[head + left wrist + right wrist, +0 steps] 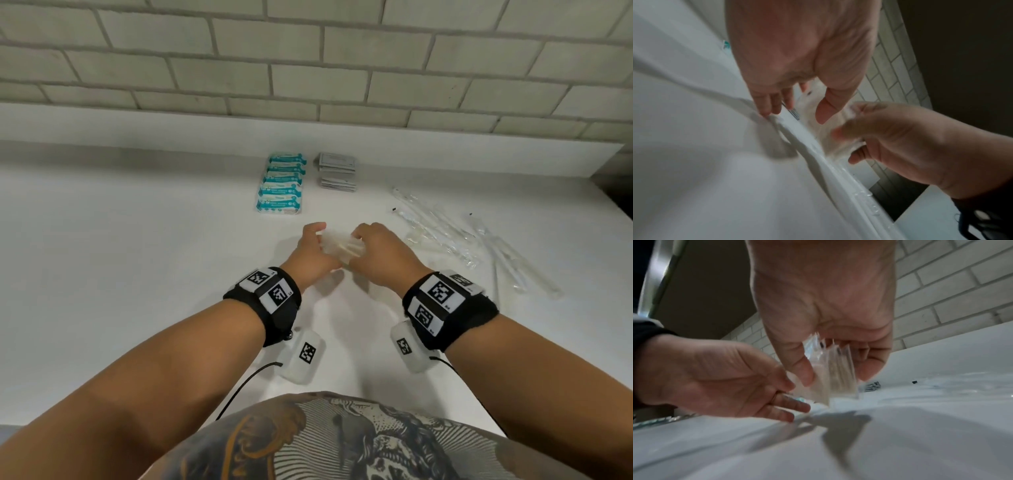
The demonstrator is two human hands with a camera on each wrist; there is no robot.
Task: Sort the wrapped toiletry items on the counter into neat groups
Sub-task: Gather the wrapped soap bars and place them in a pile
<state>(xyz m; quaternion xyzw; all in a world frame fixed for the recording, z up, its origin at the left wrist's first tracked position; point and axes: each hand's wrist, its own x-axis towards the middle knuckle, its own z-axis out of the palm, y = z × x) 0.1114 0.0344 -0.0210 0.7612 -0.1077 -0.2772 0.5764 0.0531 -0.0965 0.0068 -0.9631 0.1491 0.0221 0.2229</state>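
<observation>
Above the white counter [137,240], the right hand [380,253] pinches a small bundle of clear packets [337,248], apparently upright, the left hand [313,255] open-fingered alongside; beyond lie clear-wrapped sticks [445,233], teal packs [282,185] and grey sachets [337,171].

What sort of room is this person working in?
Probably a bathroom or a hotel housekeeping area: a plain white counter under a brick-pattern tiled wall, with teal packets, grey sachets and clear-wrapped toothbrush-like sticks laid out.
</observation>
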